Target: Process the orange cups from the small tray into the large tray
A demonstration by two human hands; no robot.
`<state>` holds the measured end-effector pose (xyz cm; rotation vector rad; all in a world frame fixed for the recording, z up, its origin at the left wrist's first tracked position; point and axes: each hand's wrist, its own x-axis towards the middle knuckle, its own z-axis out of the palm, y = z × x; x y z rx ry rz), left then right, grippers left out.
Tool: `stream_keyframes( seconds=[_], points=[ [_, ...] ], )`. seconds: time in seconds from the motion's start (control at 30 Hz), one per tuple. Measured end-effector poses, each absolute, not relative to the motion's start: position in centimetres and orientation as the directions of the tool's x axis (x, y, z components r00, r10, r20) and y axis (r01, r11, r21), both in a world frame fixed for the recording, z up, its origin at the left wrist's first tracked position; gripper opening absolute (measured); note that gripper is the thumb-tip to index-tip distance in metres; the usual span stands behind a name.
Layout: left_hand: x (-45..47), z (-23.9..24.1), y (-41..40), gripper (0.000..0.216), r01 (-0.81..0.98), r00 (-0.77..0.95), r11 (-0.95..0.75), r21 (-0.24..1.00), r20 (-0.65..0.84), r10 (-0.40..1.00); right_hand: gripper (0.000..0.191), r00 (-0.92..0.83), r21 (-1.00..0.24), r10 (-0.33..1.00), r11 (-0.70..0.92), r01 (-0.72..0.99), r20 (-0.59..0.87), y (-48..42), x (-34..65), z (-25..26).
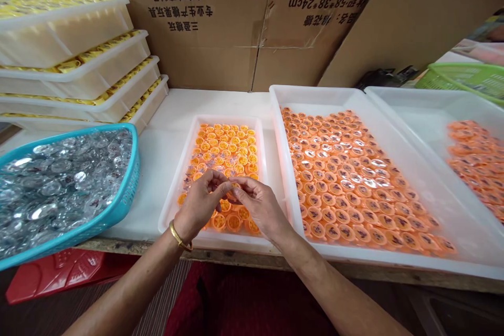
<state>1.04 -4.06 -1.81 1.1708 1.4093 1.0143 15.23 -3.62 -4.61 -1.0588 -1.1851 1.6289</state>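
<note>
My left hand and my right hand meet over a small white tray. Fingertips of both hands are closed together around something small, mostly hidden by the fingers. Below them, the tray holds rows of small round orange cups with yellow-orange pieces inside. Clear lids seem to lie over some cups in the middle. A gold bracelet circles my left wrist.
A blue basket of clear round lids stands left, before stacked white trays of yellow items. To the right, large white trays hold orange cups with dark-printed tops. Cardboard boxes line the back.
</note>
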Motion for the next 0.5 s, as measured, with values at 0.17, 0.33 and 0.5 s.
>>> stream_keyframes(
  seconds=[0.17,0.33,0.5],
  points=[
    [1.0,-2.6,-4.2,0.027,0.115,-0.035,0.199,0.973,-0.196,0.980,0.035,-0.242,-0.958,0.958,-0.206,-0.198,-0.156,-4.0,15.2,-4.3],
    [0.9,-1.9,-4.2,0.022,0.154,-0.009,0.181,0.971,-0.182,0.983,0.036,-0.197,-0.938,0.963,-0.231,-0.261,-0.182,-4.2,14.8,-3.9],
    [1.4,-1.3,-4.6,0.014,0.196,-0.056,0.089,0.977,-0.079,0.995,0.027,-0.142,-0.931,0.973,-0.218,-0.291,-0.184,-4.6,14.2,-3.5]
  ],
)
